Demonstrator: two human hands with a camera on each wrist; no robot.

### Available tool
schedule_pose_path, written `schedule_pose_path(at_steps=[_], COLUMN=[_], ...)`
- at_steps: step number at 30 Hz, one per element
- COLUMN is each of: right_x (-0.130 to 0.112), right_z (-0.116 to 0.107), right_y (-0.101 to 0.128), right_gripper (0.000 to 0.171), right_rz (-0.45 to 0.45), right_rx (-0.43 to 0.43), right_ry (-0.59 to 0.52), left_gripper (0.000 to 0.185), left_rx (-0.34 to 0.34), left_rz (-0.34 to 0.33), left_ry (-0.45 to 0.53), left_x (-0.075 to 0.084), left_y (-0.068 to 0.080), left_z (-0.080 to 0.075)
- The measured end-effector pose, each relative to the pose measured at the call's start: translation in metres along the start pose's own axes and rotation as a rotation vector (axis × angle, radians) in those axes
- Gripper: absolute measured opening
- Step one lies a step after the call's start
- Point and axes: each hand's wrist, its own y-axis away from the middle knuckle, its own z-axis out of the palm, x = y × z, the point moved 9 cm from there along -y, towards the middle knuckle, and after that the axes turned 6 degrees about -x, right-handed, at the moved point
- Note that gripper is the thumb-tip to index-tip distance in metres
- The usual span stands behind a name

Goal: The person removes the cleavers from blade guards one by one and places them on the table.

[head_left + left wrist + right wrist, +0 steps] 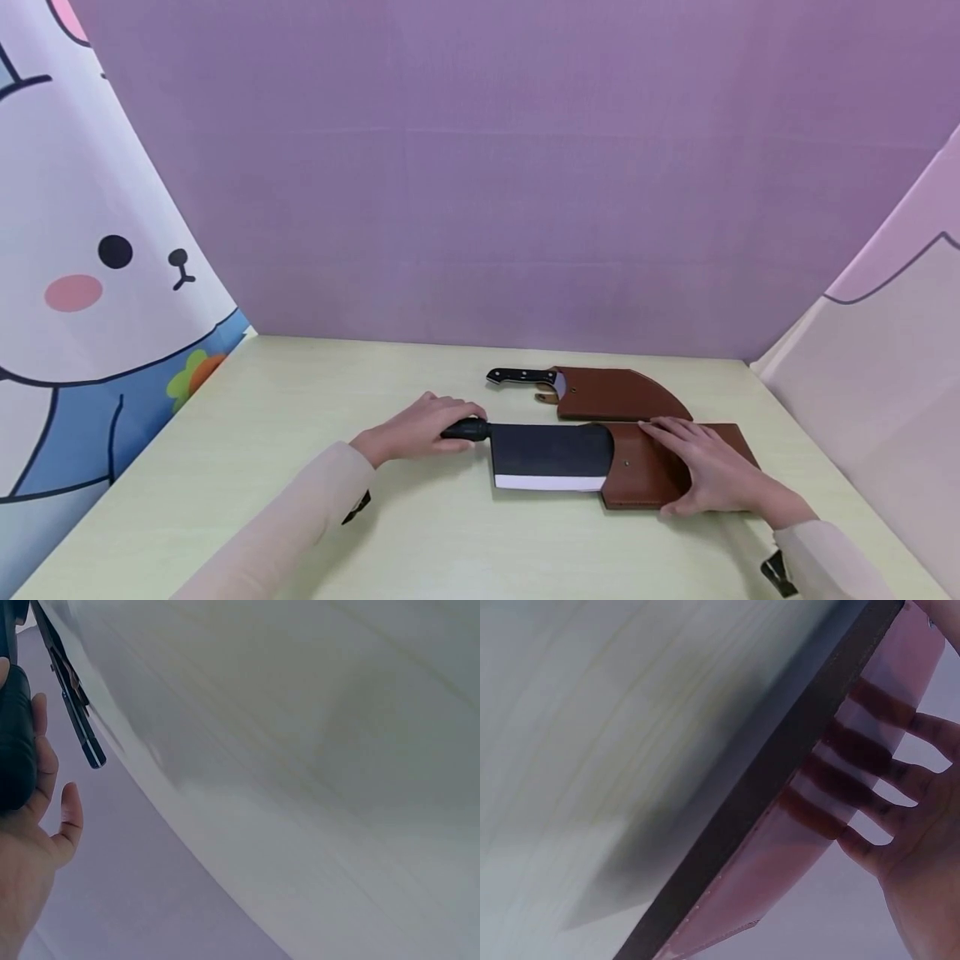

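Observation:
In the head view a cleaver [551, 450] with a dark blade and bright lower edge lies partly inside a brown leather sheath [622, 487]. My left hand [430, 427] grips its black handle [467, 429]; in the left wrist view the fingers curl around the handle [16, 742]. My right hand [712, 468] holds the sheath across its width, thumb at the near edge and fingers reaching to the far edge. From the right wrist, the fingers of that hand [915, 817] overlap the sheath's glossy face [780, 870]. The blade's front part is hidden in the sheath.
Just behind the cleaver lies a second knife [525, 376] with a riveted black handle, its blade mostly inside another brown sheath [615, 393]. A purple cloth [480, 183] stands at the back of the pale table [420, 542], with patterned cloths at both sides.

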Motion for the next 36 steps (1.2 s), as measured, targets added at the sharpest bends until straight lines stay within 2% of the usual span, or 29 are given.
schedule_pose_path(at_steps=[27,36], right_x=[0.002,0.002], right_z=[-0.006,-0.008], right_y=[0.01,0.013], right_gripper=[0.107,0.108], right_rz=[-0.005,-0.024], right_rx=[0.046,0.068], right_ry=[0.019,0.035], left_gripper=[0.039,0.038], left_rx=[0.005,0.045], left_rz=[-0.015,-0.004], left_ry=[0.012,0.005], left_x=[-0.004,-0.007], left_y=[0.014,0.023], left_z=[-0.009,-0.015])
